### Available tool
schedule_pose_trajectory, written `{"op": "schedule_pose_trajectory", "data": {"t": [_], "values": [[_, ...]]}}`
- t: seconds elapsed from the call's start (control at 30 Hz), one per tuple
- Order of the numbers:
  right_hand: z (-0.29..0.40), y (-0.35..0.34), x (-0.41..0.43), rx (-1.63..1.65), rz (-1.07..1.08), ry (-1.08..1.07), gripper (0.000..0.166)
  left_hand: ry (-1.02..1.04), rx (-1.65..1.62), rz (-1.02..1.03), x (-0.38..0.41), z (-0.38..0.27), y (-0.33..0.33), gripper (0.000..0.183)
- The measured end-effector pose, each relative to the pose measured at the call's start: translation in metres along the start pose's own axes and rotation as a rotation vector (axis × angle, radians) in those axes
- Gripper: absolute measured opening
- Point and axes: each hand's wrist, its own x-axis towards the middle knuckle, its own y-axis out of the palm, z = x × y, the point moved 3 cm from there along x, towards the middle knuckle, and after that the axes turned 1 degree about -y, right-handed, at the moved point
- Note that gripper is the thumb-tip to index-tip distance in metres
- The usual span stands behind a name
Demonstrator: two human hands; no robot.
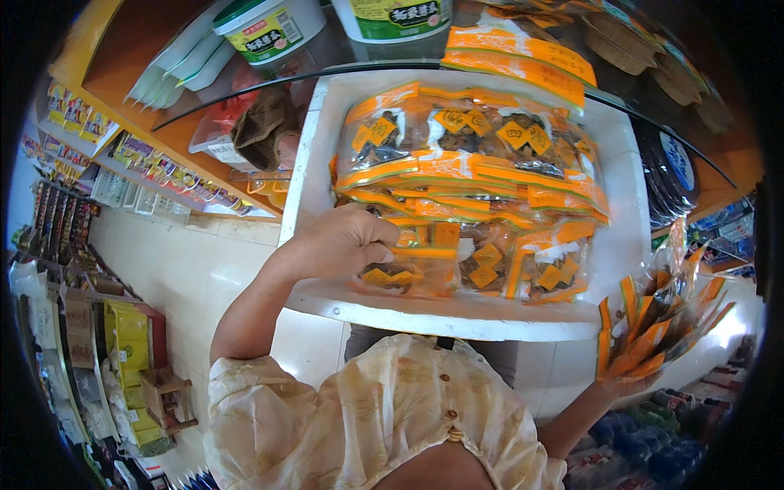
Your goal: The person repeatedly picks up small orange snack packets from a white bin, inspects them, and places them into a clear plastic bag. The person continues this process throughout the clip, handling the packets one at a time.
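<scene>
My left hand [343, 242] pinches the upper corner of a clear packet with orange edges [410, 269], inside a white foam box [465, 315]. Rows of similar orange-edged packets [453, 135] fill the box; dark dried pieces show through their plastic. Closer to the front wall lie other packets, among them one [551, 269] at the right. Out to the right, beyond the box, my right hand [634, 381] holds a fanned bunch of the same packets [661, 324]. The bunch hides most of that hand's fingers.
Behind the box runs a glass shelf edge [257, 89], bearing white tubs with green trim [269, 30], stacked trays [184, 67] and more orange packets [520, 61]. A small wooden stool [168, 398] stands on the floor at left. Wrapped bottles [637, 441] are at lower right.
</scene>
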Motion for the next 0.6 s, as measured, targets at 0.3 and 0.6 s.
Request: {"op": "schedule_pose_trajectory", "data": {"t": [0.3,0.6], "values": [[-0.011,0.015,0.000,0.067,-0.122,0.123,0.040,-0.094,0.451,-0.118,0.009,0.002,0.005,0.012],[-0.056,0.060,-0.009,0.072,-0.130,0.203,0.040,0.299,-0.090,-0.285,0.003,-0.078,0.003,0.010]]}}
